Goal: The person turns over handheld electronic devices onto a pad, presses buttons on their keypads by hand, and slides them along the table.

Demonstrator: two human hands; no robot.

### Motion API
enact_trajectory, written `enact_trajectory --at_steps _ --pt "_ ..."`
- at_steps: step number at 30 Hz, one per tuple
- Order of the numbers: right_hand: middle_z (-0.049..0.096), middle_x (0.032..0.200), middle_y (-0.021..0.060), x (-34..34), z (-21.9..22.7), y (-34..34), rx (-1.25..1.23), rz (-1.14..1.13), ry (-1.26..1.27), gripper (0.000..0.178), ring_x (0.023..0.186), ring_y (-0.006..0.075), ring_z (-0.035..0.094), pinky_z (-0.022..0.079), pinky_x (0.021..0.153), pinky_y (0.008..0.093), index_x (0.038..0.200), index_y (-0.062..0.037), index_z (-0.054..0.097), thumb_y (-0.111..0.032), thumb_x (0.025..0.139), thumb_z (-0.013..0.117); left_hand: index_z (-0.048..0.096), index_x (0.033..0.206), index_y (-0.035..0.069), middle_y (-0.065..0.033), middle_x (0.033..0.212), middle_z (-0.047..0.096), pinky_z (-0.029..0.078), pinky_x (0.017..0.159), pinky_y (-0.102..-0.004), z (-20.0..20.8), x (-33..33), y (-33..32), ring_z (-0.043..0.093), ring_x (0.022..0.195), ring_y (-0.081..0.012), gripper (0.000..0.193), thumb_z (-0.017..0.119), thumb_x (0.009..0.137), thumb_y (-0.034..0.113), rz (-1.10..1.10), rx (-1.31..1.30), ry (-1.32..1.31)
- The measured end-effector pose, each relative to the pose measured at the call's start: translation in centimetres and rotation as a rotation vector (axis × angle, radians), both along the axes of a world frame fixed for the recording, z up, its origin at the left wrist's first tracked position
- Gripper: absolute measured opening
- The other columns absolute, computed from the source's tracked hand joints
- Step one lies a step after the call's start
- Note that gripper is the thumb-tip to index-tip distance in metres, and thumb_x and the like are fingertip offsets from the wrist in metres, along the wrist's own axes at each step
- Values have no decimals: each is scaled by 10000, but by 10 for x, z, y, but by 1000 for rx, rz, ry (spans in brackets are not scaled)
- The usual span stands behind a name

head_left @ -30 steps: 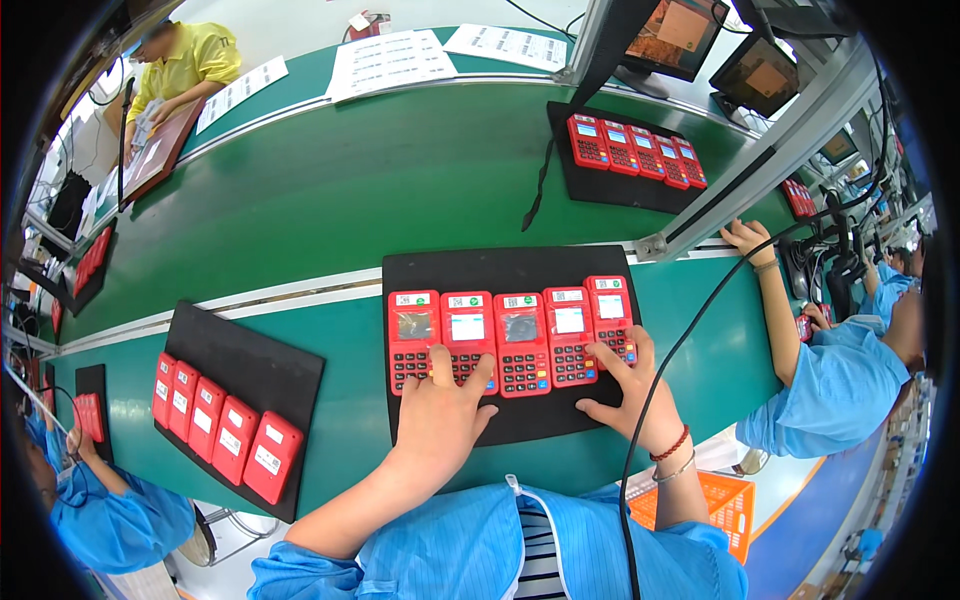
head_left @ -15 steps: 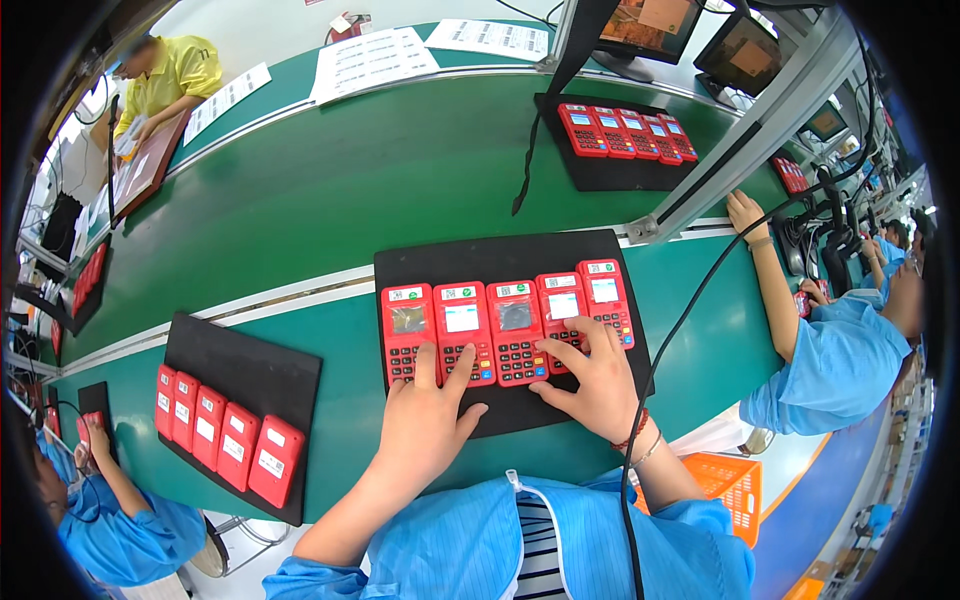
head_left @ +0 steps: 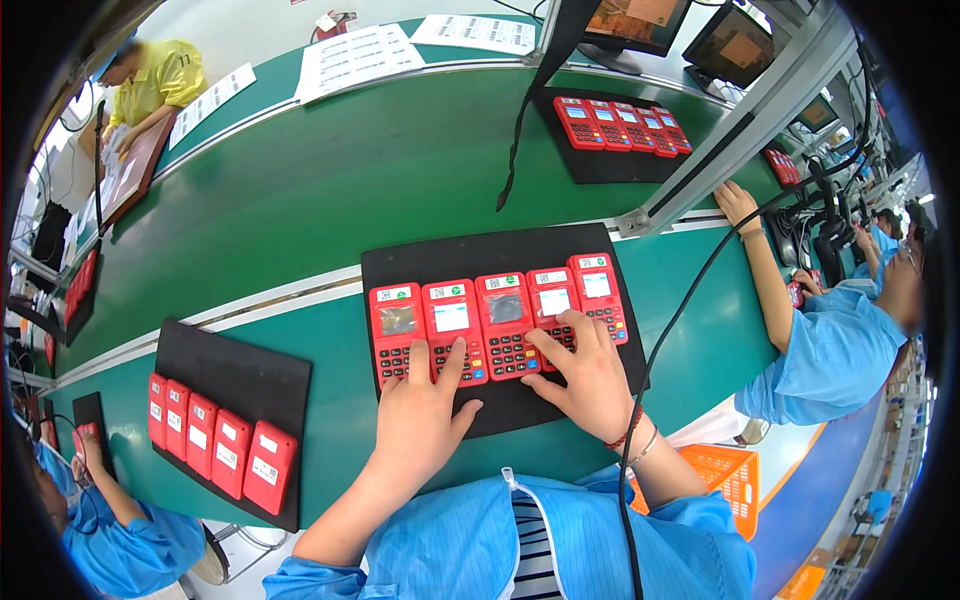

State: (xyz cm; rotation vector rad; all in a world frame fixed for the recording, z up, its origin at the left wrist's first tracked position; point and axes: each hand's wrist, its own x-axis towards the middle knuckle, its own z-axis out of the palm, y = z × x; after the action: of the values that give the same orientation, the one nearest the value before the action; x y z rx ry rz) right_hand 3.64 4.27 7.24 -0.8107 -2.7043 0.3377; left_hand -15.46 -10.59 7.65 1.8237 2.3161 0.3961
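Observation:
Several red card payment terminals [head_left: 450, 318] lie face up in a row on a black mat [head_left: 480, 252] before me. Some screens are lit white; the leftmost and the middle one look dark under clear film. My left hand [head_left: 418, 420] has its index and middle fingers stretched onto the keypads of the two leftmost terminals, thumb spread aside, holding nothing. With fingers apart, my right hand [head_left: 592, 385] rests over the keypads of the middle terminal and the one to its right. Its fingers partly hide those keys.
To the left, another black mat [head_left: 235, 360] bears several terminals turned face down. More terminals sit on a far mat [head_left: 620, 172]. A metal post [head_left: 740, 120] and a black cable [head_left: 690, 275] cross the right side. A co-worker's arm [head_left: 770, 290] rests at the right; an orange crate [head_left: 735, 490] stands below.
The whole view has shifted slightly, so the mats and terminals appear a little farther left. My hands stay over the same terminals, with only slight finger movement.

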Motion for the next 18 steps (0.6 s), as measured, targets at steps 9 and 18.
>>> enact_trajectory --at_steps 9,18 --pt "520 1319 184 0 0 -1 0 -9 5 526 1108 355 566 500 932 467 1288 -167 666 -284 806 840 514 1487 66 -284 1356 481 537 828 -411 3 0 1 696 844 -322 758 814 843 329 -1 -29 -27" --pt "511 1328 190 1 -1 -1 -7 -5 -2 524 1102 357 563 499 927 469 1288 -155 662 -287 812 835 515 1488 64 -283 1359 476 533 822 -406 3 0 2 690 840 -319 767 820 834 325 -3 -23 -20"
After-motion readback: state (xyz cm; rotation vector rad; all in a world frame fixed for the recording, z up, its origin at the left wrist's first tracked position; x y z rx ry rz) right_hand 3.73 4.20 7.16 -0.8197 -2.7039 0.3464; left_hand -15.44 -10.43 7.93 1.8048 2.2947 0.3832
